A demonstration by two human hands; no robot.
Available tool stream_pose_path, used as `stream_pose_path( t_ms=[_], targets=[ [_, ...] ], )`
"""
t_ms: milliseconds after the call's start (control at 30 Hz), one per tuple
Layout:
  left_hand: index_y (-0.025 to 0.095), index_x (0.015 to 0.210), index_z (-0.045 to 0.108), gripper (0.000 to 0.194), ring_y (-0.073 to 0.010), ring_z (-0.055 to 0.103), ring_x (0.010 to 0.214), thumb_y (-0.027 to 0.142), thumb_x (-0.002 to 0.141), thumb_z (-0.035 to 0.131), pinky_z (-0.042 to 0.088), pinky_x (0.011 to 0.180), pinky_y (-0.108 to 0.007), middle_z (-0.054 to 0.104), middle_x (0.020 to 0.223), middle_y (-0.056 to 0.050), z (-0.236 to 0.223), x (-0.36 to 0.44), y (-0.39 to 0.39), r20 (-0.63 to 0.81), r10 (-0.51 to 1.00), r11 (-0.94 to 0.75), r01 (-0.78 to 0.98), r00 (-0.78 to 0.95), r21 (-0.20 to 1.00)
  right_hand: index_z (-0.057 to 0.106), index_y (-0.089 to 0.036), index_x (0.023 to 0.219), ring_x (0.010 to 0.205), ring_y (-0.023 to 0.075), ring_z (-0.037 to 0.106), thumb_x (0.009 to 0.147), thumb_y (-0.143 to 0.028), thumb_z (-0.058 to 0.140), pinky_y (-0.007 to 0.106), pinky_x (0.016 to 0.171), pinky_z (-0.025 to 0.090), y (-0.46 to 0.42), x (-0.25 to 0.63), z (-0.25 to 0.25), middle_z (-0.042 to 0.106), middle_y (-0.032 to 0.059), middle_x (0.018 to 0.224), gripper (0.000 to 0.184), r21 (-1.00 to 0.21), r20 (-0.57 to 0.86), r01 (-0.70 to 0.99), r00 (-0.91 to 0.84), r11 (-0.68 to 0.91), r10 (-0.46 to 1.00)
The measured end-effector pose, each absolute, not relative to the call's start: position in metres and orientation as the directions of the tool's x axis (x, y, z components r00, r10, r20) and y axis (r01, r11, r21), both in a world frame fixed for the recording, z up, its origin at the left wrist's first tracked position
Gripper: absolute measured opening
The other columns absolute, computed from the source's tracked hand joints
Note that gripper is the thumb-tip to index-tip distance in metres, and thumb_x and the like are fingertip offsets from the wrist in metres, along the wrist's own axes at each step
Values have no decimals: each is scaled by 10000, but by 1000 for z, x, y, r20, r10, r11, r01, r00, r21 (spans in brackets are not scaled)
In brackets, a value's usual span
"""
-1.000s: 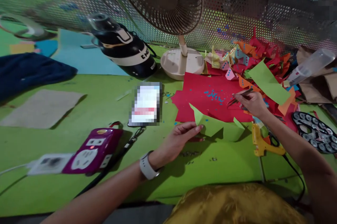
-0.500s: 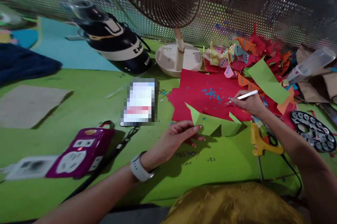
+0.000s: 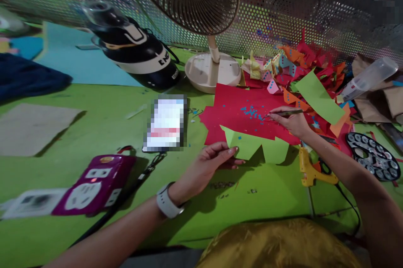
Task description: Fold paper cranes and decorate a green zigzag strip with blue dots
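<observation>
My left hand [image 3: 211, 164] pinches the near corner of a folded green paper piece [image 3: 252, 146] that lies at the front edge of a red paper sheet [image 3: 239, 113]. My right hand [image 3: 291, 120] grips thin metal tweezers [image 3: 283, 113] whose tips point left and touch the red sheet near a scatter of tiny blue paper bits [image 3: 252, 113]. A white watch sits on my left wrist.
A desk fan's base [image 3: 211, 71] and a black-and-white bottle [image 3: 135, 52] stand behind. A phone [image 3: 166, 123], a purple power strip [image 3: 91, 184], a yellow glue gun [image 3: 310, 169], a paint palette [image 3: 373, 161] and a heap of coloured paper scraps [image 3: 302, 71] surround the work.
My right hand has shifted slightly left and lowered the tweezers' tips onto the red sheet by the blue bits. The left hand keeps its hold on the green paper.
</observation>
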State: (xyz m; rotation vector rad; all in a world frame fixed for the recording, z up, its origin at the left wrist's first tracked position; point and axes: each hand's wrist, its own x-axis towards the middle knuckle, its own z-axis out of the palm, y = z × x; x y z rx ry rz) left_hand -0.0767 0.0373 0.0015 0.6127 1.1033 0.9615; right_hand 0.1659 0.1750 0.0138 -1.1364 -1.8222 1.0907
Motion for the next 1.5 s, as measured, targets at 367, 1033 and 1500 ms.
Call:
stream_pose_path(
  t_ms=[367, 1033, 1500],
  targets=[
    [183, 697, 621, 394, -158, 748, 694, 444, 597, 899, 582, 625, -204, 700, 652, 53, 4, -76, 38, -462, 876, 478, -362, 136, 801, 746, -211, 872, 750, 175, 720, 779, -422, 747, 322, 715, 593, 178, 162, -1, 775, 40, 842, 230, -921, 152, 274, -401, 277, 903],
    [176, 713, 658, 354, -158, 757, 687, 403, 608, 908, 595, 609, -181, 737, 676, 38, 1, -76, 39, -445, 885, 457, -432, 136, 777, 753, -223, 857, 712, 164, 699, 804, -415, 716, 293, 639, 571, 175, 161, 0, 750, 28, 780, 203, -907, 141, 318, -387, 276, 911],
    [174, 749, 603, 433, -175, 760, 742, 372, 553, 934, 623, 668, -242, 755, 759, 33, 0, -65, 37, -461, 886, 412, -547, 53, 729, 750, -310, 885, 741, 214, 750, 829, -385, 745, 379, 664, 642, 134, 164, 67, 775, 5, 816, 94, -884, 322, 243, -303, 400, 897]
  ],
)
